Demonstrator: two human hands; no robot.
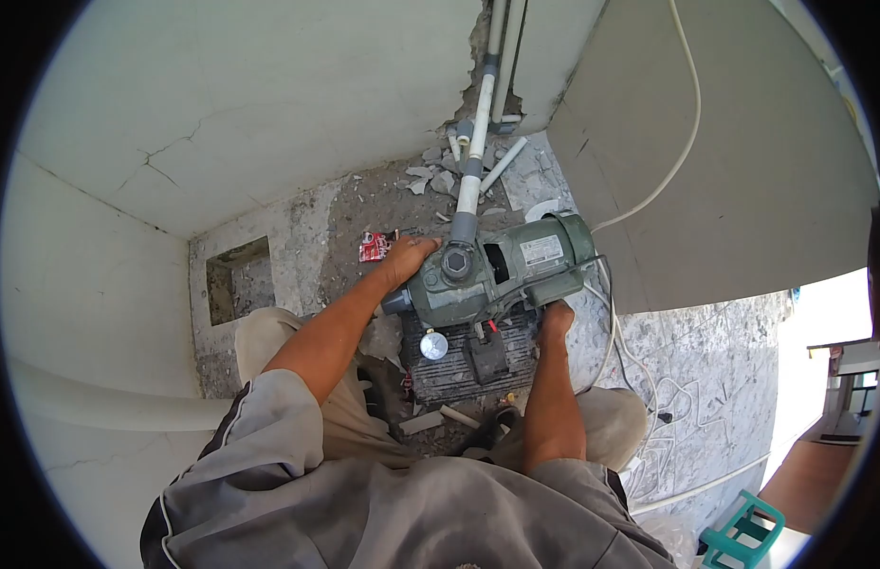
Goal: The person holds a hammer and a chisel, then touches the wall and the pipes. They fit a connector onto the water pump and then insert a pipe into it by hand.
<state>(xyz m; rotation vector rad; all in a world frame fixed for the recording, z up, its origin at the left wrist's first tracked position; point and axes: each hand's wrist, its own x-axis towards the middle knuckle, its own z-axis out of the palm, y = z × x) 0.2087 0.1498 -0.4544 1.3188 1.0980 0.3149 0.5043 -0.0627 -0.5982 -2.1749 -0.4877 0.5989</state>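
Note:
A green water pump (449, 299) with a motor on its right side sits over a dark ribbed base (440, 379). My left hand (412, 258) is closed on the pump's left end, beside the upright grey fitting. At the motor's lower right edge, my right hand (556, 321) grips the underside, its fingertips hidden beneath the motor. A white pipe (470, 190) runs from the pump's top up to the wall. The round pressure gauge (433, 345) is at the pump's near side, and a black box (486, 356) hangs on wires next to it.
Broken plaster (430, 175) and a red packet (374, 247) lie behind the pump. A square hole (239, 280) is in the floor at left. Cables (649, 379) trail over the floor at right, near a grey panel (724, 171) and a green stool (743, 536).

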